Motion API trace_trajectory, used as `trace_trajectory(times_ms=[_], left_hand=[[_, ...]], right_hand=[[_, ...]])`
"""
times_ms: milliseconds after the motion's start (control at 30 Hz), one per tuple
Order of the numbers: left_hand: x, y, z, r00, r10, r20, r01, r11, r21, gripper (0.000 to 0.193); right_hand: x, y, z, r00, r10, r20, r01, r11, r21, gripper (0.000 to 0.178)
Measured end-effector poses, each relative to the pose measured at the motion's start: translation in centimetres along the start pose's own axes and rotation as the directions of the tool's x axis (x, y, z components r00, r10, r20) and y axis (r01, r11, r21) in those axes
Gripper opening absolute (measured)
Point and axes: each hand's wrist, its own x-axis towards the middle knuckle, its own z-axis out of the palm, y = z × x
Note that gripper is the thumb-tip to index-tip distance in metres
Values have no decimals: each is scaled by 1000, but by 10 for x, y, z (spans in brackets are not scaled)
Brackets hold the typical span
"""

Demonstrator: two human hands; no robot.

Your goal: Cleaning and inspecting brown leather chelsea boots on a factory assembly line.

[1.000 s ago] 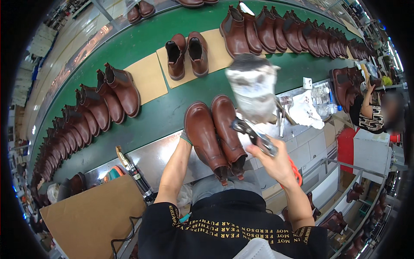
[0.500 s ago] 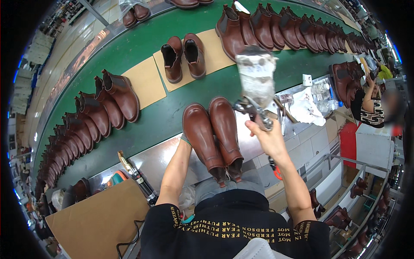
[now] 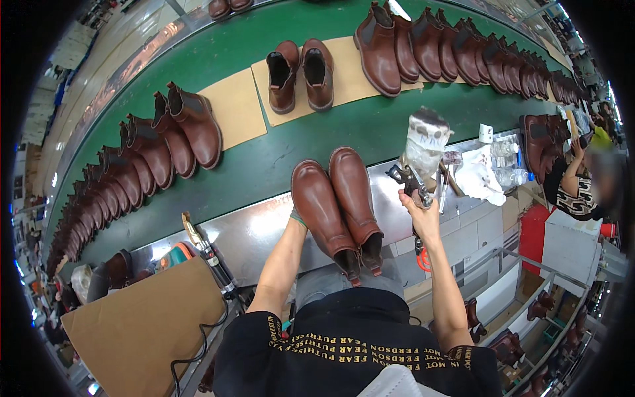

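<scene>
A pair of glossy brown ankle boots (image 3: 322, 205) is held up in front of me, toes pointing away and heels toward my body. My left hand (image 3: 297, 220) grips the pair from the left side and below; most of its fingers are hidden behind the boots. To the right of them, my right hand (image 3: 423, 215) is closed around a metal spray gun (image 3: 413, 181). On top of the gun sits a whitish, stained cup (image 3: 426, 140) with dark residue at its end. The gun and boots are apart.
Rows of brown boots (image 3: 139, 159) line the green table (image 3: 198, 188) to left and right. Another pair (image 3: 317, 78) stands on tan card at the back. Bottles (image 3: 508, 177) and white paper (image 3: 481, 173) lie at right. A cardboard sheet (image 3: 142, 331) is at lower left. A person (image 3: 574, 178) works far right.
My right hand has brought the spray gun lower and to the right, farther from the boots. My left hand still holds the boots. The whole view has shifted slightly.
</scene>
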Motion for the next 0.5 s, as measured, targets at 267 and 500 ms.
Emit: trace_trajectory(times_ms=[267, 500], left_hand=[[-9, 14, -24, 997, -2, -83, 0, 1000, -24, 28], [-106, 57, 24, 735, 268, -623, -31, 931, 364, 36]], right_hand=[[25, 66, 44, 999, 15, 40, -25, 962, 271, 31], [-30, 64, 30, 896, -144, -420, 51, 973, -225, 45]])
